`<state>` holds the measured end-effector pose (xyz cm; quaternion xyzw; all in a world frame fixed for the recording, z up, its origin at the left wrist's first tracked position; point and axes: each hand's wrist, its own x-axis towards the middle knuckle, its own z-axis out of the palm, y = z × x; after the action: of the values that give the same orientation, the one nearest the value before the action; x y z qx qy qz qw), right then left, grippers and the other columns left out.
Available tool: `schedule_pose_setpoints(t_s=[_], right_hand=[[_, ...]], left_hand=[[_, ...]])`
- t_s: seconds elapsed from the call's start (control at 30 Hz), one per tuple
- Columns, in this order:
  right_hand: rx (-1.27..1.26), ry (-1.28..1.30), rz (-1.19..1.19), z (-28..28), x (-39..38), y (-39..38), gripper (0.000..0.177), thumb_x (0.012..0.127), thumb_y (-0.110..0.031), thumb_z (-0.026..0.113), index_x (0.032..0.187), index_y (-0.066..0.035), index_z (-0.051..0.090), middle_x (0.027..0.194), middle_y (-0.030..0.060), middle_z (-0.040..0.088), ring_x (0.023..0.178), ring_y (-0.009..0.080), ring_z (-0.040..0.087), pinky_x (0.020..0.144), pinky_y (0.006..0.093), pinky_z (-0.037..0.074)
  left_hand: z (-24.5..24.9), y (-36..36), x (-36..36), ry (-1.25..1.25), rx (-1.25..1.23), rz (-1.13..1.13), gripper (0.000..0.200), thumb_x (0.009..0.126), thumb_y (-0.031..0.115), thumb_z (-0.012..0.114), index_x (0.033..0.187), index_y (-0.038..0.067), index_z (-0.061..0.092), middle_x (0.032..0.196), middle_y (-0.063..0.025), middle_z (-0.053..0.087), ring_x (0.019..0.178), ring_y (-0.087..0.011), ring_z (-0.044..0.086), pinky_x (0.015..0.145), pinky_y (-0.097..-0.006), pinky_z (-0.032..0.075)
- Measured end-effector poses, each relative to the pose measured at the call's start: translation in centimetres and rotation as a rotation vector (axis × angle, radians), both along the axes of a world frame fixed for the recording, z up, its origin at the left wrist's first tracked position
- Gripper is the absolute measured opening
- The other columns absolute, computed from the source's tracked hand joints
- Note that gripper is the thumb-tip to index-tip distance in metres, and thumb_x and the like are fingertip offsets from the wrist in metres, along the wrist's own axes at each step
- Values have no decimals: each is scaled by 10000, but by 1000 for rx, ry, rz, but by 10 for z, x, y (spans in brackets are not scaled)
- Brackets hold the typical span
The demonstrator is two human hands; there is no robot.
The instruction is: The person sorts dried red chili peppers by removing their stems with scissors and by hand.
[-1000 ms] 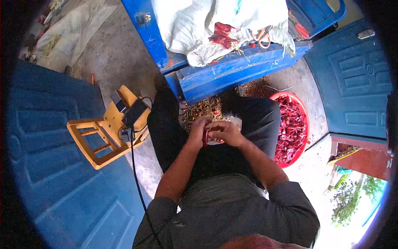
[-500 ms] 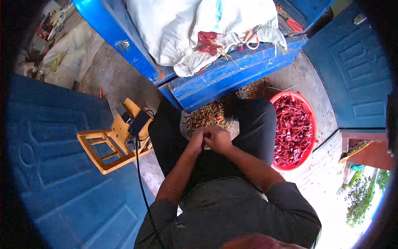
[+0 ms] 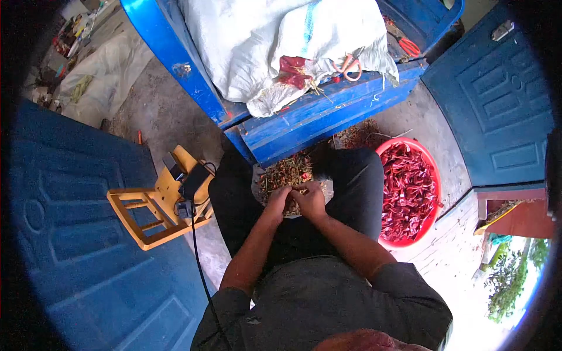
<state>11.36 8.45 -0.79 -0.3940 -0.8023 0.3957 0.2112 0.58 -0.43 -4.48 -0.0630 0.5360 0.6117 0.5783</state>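
Observation:
My left hand [image 3: 277, 203] and my right hand [image 3: 311, 202] meet fingertip to fingertip between my knees. Both have bent, closed fingers; whatever lies between them is too small to make out. Under and just beyond them is a heap of dry stems and bits [image 3: 285, 174] with a few red specks. To the right of my knee stands a red basin [image 3: 437, 181] filled with dark red dried chilies [image 3: 408, 193].
Ahead is a blue wooden bench [image 3: 328, 126] bearing a white woven sack [image 3: 234, 52], pink-handled scissors [image 3: 352, 69] and red-handled scissors [image 3: 409, 47]. A yellow wooden chair [image 3: 149, 202] with a black device [image 3: 196, 177] and cable is at left. Blue doors [image 3: 76, 222] flank both sides.
My hands have shifted slightly and my right fingers have loosened from a tighter curl, still meeting the left ones. The view has tilted a little, so the bench and basin sit slightly lower.

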Motion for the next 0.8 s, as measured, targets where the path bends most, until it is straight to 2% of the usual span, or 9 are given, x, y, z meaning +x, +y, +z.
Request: schedule_pose_setpoints(t_s=[0.07,0.13,0.23,0.33,0.4,0.5,0.6,0.7,0.8], right_hand=[[-74,-6,-30,-23,0,2,282,784,-217,801,995,-39,739,919,134,682,884,288,656,777,390,520],[-576,92,-109,-50,-3,9,272,857,-255,761,997,-26,715,920,76,688,884,208,652,756,360,516],[-1029,156,-89,-10,-2,19,272,916,-291,712,1017,-40,687,916,21,672,882,144,633,740,320,507],[-1134,132,-137,21,-8,24,271,931,-312,693,1036,-63,667,916,13,665,865,135,624,738,305,502],[-1083,89,-116,3,-9,26,212,932,-255,702,995,-55,678,942,17,667,866,135,624,746,312,500],[-197,125,124,11,-9,28,149,907,-141,725,931,0,682,949,67,665,917,179,623,792,330,500],[107,238,235,40,-14,30,192,876,-159,754,995,-13,721,1024,115,686,936,212,634,774,357,501],[-304,185,163,33,-20,27,182,874,-159,757,953,2,725,967,123,692,903,216,642,776,361,505],[-411,136,232,5,-17,37,185,909,-176,727,853,-1,711,856,77,664,857,171,624,768,316,476]], left_hand=[[15,1,1,15,-17,44,280,979,322,534,1024,90,684,782,-15,637,626,-111,574,518,-276,450],[27,2,-2,61,8,-24,267,976,302,521,1017,90,678,799,-12,647,618,-102,566,492,-263,441],[42,-1,-8,4,85,16,267,970,282,504,1012,81,675,805,-15,665,591,-101,554,486,-264,440],[32,-6,-10,40,65,-7,265,963,264,494,1007,71,671,768,-10,655,555,-95,534,477,-251,429],[39,-2,-8,47,18,3,261,959,262,497,992,68,668,749,-8,643,542,-92,520,471,-250,409],[38,0,-9,62,29,-1,247,952,261,506,958,72,664,716,2,615,526,-85,494,460,-249,365],[43,4,-13,62,105,3,235,946,267,519,923,81,661,693,14,585,519,-79,474,455,-252,323],[43,7,-10,52,82,31,229,940,271,532,904,83,657,681,23,564,512,-75,463,454,-251,305],[39,5,-13,12,40,-32,201,959,268,526,944,95,626,712,28,534,560,-81,471,492,-256,343]])
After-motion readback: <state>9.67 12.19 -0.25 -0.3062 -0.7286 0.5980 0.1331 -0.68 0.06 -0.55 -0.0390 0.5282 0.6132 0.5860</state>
